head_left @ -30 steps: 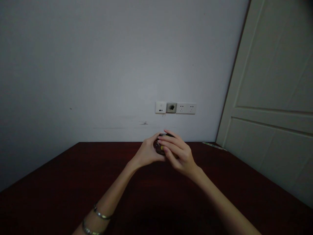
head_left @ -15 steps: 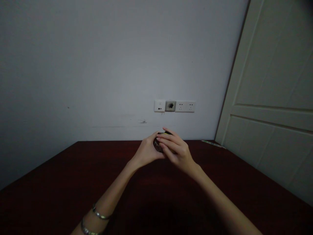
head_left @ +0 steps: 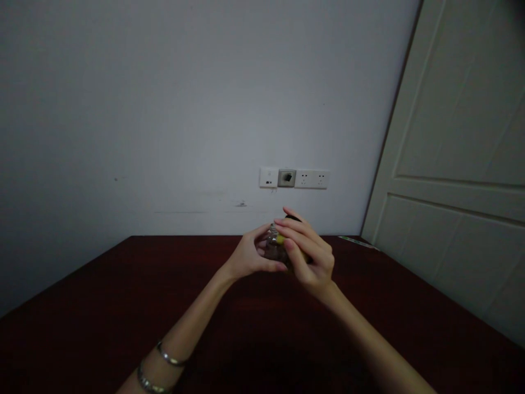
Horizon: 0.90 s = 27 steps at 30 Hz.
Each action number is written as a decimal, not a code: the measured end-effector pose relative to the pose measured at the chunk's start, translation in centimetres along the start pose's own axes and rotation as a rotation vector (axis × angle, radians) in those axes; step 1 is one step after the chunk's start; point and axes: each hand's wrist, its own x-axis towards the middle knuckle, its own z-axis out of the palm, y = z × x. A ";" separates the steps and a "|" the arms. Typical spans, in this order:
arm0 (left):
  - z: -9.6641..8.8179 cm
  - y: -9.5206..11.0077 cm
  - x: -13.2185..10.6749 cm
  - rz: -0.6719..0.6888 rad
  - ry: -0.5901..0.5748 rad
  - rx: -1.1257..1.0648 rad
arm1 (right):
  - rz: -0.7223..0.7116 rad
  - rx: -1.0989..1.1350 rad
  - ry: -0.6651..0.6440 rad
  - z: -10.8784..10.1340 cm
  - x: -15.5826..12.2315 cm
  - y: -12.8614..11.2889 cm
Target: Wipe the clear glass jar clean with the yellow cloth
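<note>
Between my hands, above the table, is a small clear, shiny container (head_left: 274,250) with a yellow patch and a dark part. Its exact kind is hard to make out in the dim light. My left hand (head_left: 249,254) curves around its clear left end, thumb below and fingers behind. From the right, my right hand (head_left: 309,253) is wrapped over the yellow and dark part, covering much of it. Two metal bangles (head_left: 168,358) circle my left forearm.
The dark red table (head_left: 123,295) reaches to a pale wall (head_left: 184,109). Sockets and switch plates (head_left: 293,178) sit low on that wall. A panelled door (head_left: 463,164) stands at the right, and a thin strip (head_left: 359,242) lies near the table's far right corner.
My right hand has shifted slightly right and turned. The container has tilted, so its clear side and the yellow patch show more. My left hand's grip has loosened a little around it.
</note>
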 end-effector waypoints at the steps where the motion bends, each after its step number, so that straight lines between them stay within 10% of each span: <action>1: 0.0 0.0 0.0 -0.004 -0.002 -0.007 | -0.011 0.012 0.011 0.0 0.1 -0.1; 8: -0.1 0.8 0.0 -0.059 -0.045 -0.065 | 0.395 0.121 0.138 0.0 0.8 0.2; 17: 0.3 1.0 0.3 -0.126 0.088 -0.014 | -0.083 0.057 -0.147 -0.7 0.5 0.5; 27: 0.5 1.3 0.3 -0.168 0.076 0.054 | 0.217 0.022 0.024 -0.4 0.5 1.0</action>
